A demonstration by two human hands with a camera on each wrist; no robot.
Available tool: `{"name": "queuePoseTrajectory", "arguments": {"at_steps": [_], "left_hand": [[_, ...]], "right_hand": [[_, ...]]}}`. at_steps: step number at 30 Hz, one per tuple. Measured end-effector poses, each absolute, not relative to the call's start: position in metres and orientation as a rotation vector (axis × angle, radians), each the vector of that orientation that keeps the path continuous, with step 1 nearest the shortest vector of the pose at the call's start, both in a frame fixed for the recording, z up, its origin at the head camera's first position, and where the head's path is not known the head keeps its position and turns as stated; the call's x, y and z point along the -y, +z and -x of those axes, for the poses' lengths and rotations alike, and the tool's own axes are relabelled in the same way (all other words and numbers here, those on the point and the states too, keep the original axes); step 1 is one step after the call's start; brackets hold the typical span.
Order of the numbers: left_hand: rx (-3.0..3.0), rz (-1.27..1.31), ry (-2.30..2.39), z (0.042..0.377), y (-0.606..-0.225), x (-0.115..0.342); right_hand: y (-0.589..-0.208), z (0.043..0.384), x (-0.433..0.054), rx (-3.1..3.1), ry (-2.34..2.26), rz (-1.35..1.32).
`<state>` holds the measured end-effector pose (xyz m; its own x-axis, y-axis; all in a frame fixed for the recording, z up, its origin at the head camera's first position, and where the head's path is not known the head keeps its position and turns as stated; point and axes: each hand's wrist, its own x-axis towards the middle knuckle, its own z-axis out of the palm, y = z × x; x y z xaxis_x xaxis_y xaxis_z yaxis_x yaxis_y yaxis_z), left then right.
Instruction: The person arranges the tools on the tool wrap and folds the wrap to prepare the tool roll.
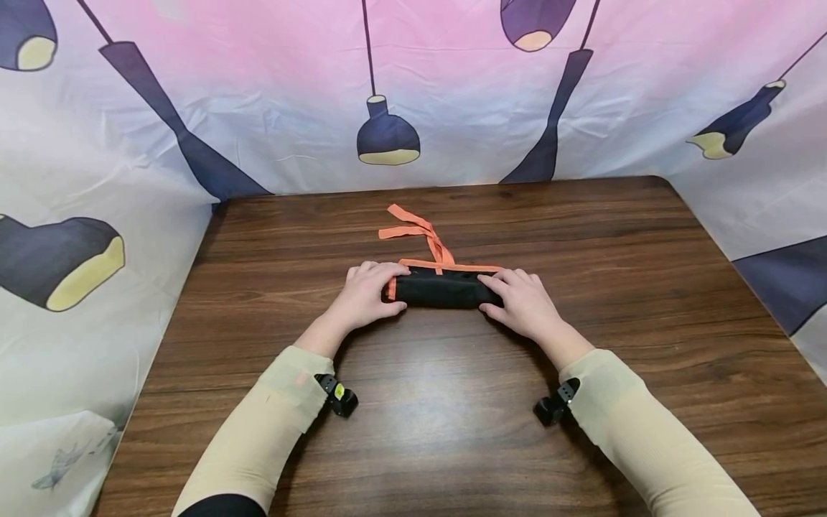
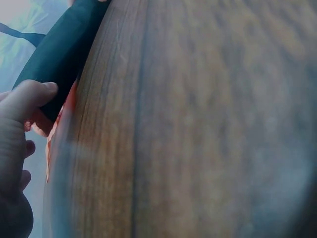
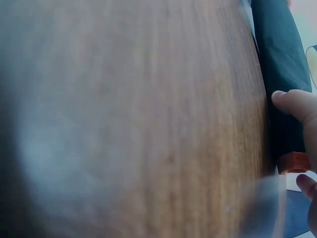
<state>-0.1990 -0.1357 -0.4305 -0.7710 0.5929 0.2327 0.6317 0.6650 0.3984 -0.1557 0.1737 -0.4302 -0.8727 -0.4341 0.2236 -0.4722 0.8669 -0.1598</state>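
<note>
A black cloth tool roll [image 1: 442, 291] with orange edging lies rolled up across the table in the head view. Two orange tie straps [image 1: 434, 240] run from its far edge towards the back. My left hand [image 1: 365, 294] grips the left end, thumb at the near side and fingers over the top. At the right end, my right hand [image 1: 522, 305] holds it the same way. In the left wrist view the left thumb [image 2: 37, 94] presses on the dark cloth [image 2: 62, 47]. The right wrist view has the right thumb [image 3: 292, 101] against the roll [image 3: 282, 54], near its orange end. The inside is hidden.
The roll lies on a dark brown wooden table [image 1: 439, 416]. Behind and beside the table hangs a cloth backdrop [image 1: 291, 122] printed with lamps. A small black camera is strapped to each wrist, over pale sleeves [image 1: 258, 431].
</note>
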Motion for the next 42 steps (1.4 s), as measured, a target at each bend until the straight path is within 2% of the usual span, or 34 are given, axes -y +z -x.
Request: {"name": "queuePoseTrajectory", "arguments": {"at_steps": [42], "left_hand": [[2.938,0.854,-0.830,0.202,-0.425,0.136]], "right_hand": [[-0.419,0.177,-0.186,2.974,0.728,-0.742]]}}
